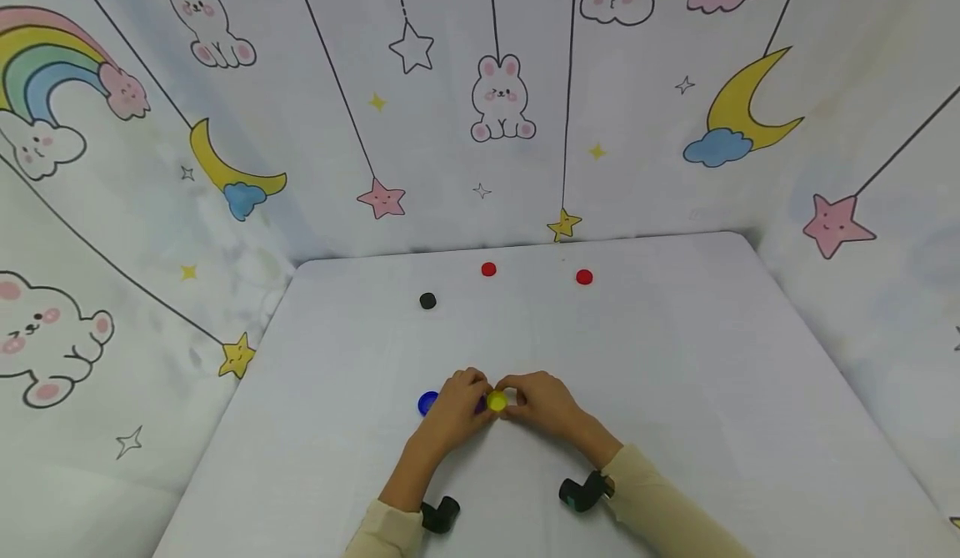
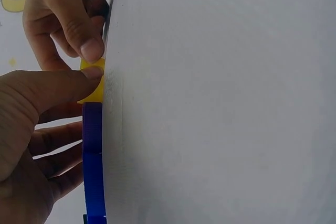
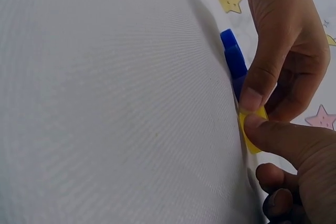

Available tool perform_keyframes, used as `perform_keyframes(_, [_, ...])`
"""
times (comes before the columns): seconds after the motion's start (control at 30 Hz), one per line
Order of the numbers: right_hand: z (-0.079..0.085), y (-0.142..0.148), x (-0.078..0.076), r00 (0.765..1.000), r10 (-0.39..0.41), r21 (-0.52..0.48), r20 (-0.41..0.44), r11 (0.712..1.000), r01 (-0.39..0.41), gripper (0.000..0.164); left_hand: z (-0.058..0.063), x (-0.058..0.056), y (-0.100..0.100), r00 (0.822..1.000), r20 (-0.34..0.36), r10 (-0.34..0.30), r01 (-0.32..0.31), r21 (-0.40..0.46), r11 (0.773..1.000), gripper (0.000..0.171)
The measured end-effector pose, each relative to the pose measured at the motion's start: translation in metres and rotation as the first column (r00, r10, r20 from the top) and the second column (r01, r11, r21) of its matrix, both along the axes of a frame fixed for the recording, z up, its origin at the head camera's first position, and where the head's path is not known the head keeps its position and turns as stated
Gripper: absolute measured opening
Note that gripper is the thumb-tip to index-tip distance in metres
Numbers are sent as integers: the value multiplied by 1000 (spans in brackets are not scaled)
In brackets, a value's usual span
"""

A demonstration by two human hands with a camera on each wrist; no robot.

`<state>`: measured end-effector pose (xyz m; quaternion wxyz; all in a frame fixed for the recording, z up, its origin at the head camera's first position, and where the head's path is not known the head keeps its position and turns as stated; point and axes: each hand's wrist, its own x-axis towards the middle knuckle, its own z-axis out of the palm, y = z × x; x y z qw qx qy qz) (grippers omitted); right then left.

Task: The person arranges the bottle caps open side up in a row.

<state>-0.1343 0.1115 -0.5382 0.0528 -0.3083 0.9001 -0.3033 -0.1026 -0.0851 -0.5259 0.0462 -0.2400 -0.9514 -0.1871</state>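
A yellow bottle cap [image 1: 497, 400] is at the right end of a short row, between my two hands. My left hand [image 1: 456, 406] pinches its left side, thumb toward me and fingers beyond. From the right, the thumb and forefinger of my right hand [image 1: 549, 404] hold the same cap. In the left wrist view a purple cap [image 2: 92, 127] stands right beside the yellow one, followed by a blue cap [image 2: 94, 184]. My left hand covers much of the row from above, leaving a blue cap [image 1: 427, 403] at the left end partly showing.
Farther back on the white table [image 1: 675, 358] lie a black cap [image 1: 427, 300], a red cap [image 1: 489, 268] and another red cap [image 1: 584, 277]. A patterned cloth wall [image 1: 450, 158] rises behind the table's far edge and at both sides.
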Motion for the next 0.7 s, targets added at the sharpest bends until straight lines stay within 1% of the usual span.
perform_keyframes(0.1, [0, -2, 1, 1000, 3, 3, 5, 1000, -3, 30, 1, 1, -1, 1000, 15, 7, -7, 1, 1000, 25])
perform_keyframes(0.2, [0, -4, 2, 1000, 1, 16, -2, 1000, -1, 31, 1, 2, -3, 1000, 15, 9, -9, 3, 1000, 25])
perform_keyframes(0.3, [2, -3, 3, 1000, 5, 23, 11, 1000, -6, 35, 2, 2, -4, 1000, 19, 7, -7, 0, 1000, 27])
perform_keyframes(0.37, [3, 2, 2, 999, 20, 18, 35, 1000, -20, 42, 2, 3, -4, 999, 50, 8, -8, -3, 1000, 31])
perform_keyframes(0.47, [8, 17, -5, 997, 29, 1, 67, 1000, -29, 53, 6, 2, -4, 993, 118, 23, -23, -4, 1000, 47])
perform_keyframes(0.53, [13, 32, -14, 998, -5, -10, 68, 1000, 6, 56, 11, -2, -4, 987, 154, 45, -45, -3, 999, 59])
perform_keyframes(0.6, [21, 49, -27, 995, -77, -20, 60, 997, 78, 55, 17, -10, -4, 986, 158, 60, -61, 0, 998, 66])
perform_keyframes(0.7, [33, 72, -46, 976, -210, -43, 50, 976, 213, 50, 28, -28, 2, 988, 141, 68, -70, 6, 998, 66])
